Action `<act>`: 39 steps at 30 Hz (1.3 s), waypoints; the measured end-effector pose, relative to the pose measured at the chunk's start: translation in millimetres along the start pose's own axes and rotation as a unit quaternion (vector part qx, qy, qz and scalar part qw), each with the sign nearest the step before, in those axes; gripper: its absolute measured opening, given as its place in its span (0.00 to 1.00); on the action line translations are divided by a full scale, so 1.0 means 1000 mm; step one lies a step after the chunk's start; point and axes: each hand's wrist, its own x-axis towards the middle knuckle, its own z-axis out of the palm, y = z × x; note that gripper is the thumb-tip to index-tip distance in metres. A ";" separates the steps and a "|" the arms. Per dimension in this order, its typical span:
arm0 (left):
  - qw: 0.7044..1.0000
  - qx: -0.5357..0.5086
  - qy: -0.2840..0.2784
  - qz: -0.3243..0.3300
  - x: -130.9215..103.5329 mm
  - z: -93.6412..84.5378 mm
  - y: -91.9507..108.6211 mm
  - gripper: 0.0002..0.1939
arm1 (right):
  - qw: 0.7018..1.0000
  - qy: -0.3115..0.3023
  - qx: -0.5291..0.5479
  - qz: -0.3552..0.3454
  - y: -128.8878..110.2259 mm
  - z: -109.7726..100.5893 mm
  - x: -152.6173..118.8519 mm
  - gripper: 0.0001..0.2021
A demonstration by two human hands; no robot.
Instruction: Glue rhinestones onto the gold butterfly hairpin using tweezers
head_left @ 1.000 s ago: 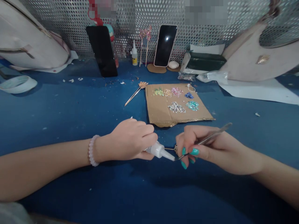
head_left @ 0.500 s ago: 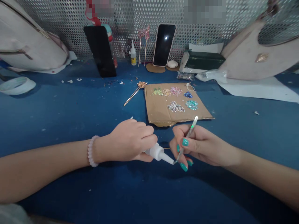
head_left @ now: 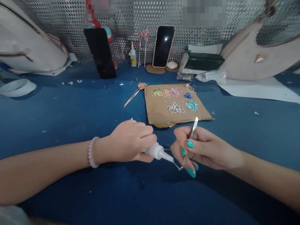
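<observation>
Head view: we record two hands at work over a blue table [head_left: 93,190]. The left hand [head_left: 133,140], back upward, is closed around a white nozzle bottle [head_left: 156,151]; the cap end and nozzle protrude past the thumb side, pointing right and slightly down. The right hand [head_left: 203,150], nails painted turquoise, is pinched on metal tweezers [head_left: 194,128] between thumb and fingers, upper end tilted up and away. The lower end of the tweezers sits just beside the nozzle tip. A thin pale line joins the two; we cannot tell whether it is the bent tool tip or a strand of liquid.

Between the bottle and the right hand we note a thin rod [head_left: 167,149], its right end running in behind the fingers; we cannot tell whether they grip it.

Beyond both hands and apart from them lies a cardboard sheet [head_left: 159,117] bearing small heaps of beads, including a silvery heap [head_left: 175,107] and a turquoise heap [head_left: 191,105]. A gold hairpin [head_left: 141,86] lies at its far left corner.
</observation>
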 end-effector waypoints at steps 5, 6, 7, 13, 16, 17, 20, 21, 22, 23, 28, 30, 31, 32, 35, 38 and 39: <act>0.999 -0.042 0.011 -0.031 -0.001 0.001 0.000 0.11 | 1.000 0.002 -0.001 -0.013 -0.003 0.001 -0.003 0.12; 0.998 -0.053 0.012 -0.040 0.000 0.001 0.000 0.11 | 1.000 0.006 -0.002 -0.018 -0.004 0.001 -0.004 0.12; 0.997 -0.062 0.013 -0.049 0.000 0.001 0.000 0.11 | 1.000 0.012 -0.003 -0.022 -0.005 0.000 -0.005 0.12; 0.987 -0.132 0.013 -0.096 0.001 0.004 -0.003 0.12 | 0.998 0.053 -0.012 -0.036 -0.013 -0.002 -0.006 0.12; 0.979 -0.166 0.006 -0.120 0.002 0.005 -0.006 0.13 | 0.996 0.078 -0.013 -0.046 -0.015 -0.002 -0.006 0.11; 0.976 -0.172 0.003 -0.131 0.002 0.005 -0.007 0.14 | 0.995 0.086 -0.013 -0.049 -0.015 -0.003 -0.006 0.11; 0.969 -0.186 -0.008 -0.163 0.001 0.007 -0.008 0.15 | 0.993 0.103 -0.015 -0.057 -0.014 -0.005 -0.006 0.10; 0.966 -0.191 -0.012 -0.172 0.000 0.007 -0.009 0.15 | 0.992 0.106 -0.017 -0.059 -0.013 -0.006 -0.006 0.09; 0.964 -0.197 -0.016 -0.178 0.000 0.007 -0.009 0.15 | 0.992 0.107 -0.018 -0.060 -0.013 -0.006 -0.006 0.09; 0.962 -0.204 -0.021 -0.182 -0.001 0.007 -0.009 0.16 | 0.992 0.108 -0.020 -0.062 -0.013 -0.007 -0.006 0.09; 0.951 -0.236 -0.034 -0.197 -0.003 0.002 -0.011 0.20 | 0.991 0.112 -0.024 -0.072 -0.014 -0.004 -0.005 0.08; 0.946 -0.250 -0.039 -0.202 -0.003 0.000 -0.012 0.19 | 0.990 0.115 -0.025 -0.077 -0.014 -0.003 -0.005 0.09; 0.944 -0.256 -0.043 -0.204 -0.003 0.000 -0.011 0.18 | 0.990 0.118 -0.025 -0.078 -0.013 -0.003 -0.004 0.09; 0.942 -0.262 -0.045 -0.206 -0.002 0.000 -0.011 0.17 | 0.989 0.120 -0.025 -0.079 -0.013 -0.002 -0.004 0.09; 0.934 -0.273 -0.055 -0.223 -0.001 -0.001 -0.009 0.14 | 0.988 0.129 -0.025 -0.079 -0.012 -0.002 -0.003 0.09; 0.924 -0.289 -0.073 -0.241 0.001 -0.003 -0.008 0.12 | 0.987 0.140 -0.030 -0.077 -0.012 -0.003 -0.003 0.09; 0.919 -0.297 -0.080 -0.246 0.002 -0.005 -0.008 0.12 | 0.986 0.143 -0.032 -0.076 -0.012 -0.003 -0.003 0.09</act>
